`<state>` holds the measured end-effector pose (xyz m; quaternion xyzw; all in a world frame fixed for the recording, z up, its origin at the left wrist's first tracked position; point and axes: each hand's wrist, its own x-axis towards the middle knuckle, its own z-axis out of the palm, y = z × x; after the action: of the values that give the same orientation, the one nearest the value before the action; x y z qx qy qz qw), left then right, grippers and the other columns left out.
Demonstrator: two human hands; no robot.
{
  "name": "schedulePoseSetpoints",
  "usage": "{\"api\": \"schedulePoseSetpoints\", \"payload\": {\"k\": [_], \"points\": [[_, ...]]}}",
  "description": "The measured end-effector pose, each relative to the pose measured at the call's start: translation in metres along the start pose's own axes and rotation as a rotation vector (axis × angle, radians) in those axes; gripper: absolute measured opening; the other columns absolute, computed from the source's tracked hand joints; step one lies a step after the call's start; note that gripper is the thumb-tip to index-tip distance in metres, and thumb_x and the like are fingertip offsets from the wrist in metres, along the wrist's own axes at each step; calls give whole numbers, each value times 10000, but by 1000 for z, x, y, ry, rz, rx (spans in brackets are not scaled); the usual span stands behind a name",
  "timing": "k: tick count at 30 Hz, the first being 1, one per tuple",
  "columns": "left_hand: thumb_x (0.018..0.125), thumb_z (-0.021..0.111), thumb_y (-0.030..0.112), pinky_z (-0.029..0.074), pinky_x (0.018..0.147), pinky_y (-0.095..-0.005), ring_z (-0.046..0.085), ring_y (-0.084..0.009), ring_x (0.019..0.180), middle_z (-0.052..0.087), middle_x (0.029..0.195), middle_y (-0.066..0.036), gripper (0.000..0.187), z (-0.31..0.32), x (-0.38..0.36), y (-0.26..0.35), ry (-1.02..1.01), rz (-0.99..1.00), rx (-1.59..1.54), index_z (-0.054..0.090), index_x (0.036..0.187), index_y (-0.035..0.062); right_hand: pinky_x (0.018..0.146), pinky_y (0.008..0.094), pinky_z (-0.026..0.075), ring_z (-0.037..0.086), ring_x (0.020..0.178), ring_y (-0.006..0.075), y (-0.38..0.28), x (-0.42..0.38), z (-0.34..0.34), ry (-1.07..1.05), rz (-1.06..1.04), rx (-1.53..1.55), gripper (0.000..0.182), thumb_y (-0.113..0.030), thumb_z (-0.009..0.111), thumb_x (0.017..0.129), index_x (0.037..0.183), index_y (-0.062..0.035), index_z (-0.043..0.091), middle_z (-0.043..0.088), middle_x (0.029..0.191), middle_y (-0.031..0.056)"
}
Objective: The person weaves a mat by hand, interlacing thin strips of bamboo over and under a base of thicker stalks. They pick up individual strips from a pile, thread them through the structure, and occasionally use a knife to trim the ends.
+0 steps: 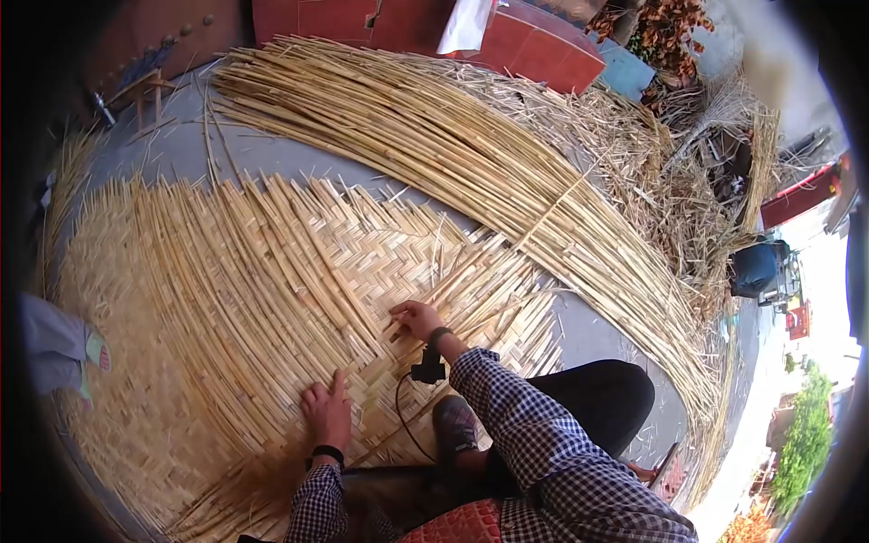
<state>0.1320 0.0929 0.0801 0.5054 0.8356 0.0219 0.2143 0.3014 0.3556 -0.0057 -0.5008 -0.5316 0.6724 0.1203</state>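
A large woven reed mat (226,299) lies flat on the grey ground, its far edge ending in loose strip ends. My left hand (328,409) presses flat on the mat near its front edge, fingers spread. My right hand (416,319) rests further up on the weave, fingertips pinching a reed strip (471,271) that runs up and to the right. Both wrists wear dark bands, and a small black device (429,369) with a cable hangs below the right wrist.
A long pile of loose reed strips (471,154) curves from top left to right. Tangled straw waste (670,190) lies behind it, red boxes (534,41) at the top. Another person's foot (95,353) stands on the mat at left. My knee (597,398) and shoe (455,423) rest at the mat's edge.
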Motion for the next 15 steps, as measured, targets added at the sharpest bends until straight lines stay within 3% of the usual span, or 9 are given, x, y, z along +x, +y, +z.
{"api": "schedulePoseSetpoints", "payload": {"k": [3, 10, 12, 15], "points": [[851, 732, 263, 319, 1067, -497, 411, -372, 1208, 491, 1230, -178, 718, -6, 3, 3, -55, -34, -10, 425, 1500, 254, 663, 267, 570, 649, 739, 106, 6, 7, 5, 30, 75, 98, 130, -37, 632, 960, 1075, -36, 691, 685, 877, 3], [862, 723, 231, 314, 1082, -499, 424, -344, 1167, 503, 1169, -118, 599, 0, -3, -13, 57, -35, -195, 533, 1431, 243, 687, 310, 576, 715, 794, 173, -13, -17, 16, 104, 2, -72, 151, -46, 557, 978, 1082, -44, 667, 703, 858, 66], [854, 728, 230, 340, 1049, -481, 431, -338, 1142, 493, 1145, -120, 606, 2, -5, -11, 99, -40, -116, 538, 1430, 247, 712, 332, 567, 726, 783, 215, -13, -28, 13, 172, -343, -497, 172, -42, 542, 971, 1100, -50, 655, 722, 854, 109], [867, 715, 234, 353, 1037, -472, 433, -342, 1137, 487, 1145, -125, 595, 11, -6, -3, 111, -29, -22, 535, 1434, 252, 704, 350, 560, 727, 773, 246, 0, -31, 11, 251, -421, -540, 183, -46, 538, 965, 1112, -58, 646, 727, 845, 147]]}}
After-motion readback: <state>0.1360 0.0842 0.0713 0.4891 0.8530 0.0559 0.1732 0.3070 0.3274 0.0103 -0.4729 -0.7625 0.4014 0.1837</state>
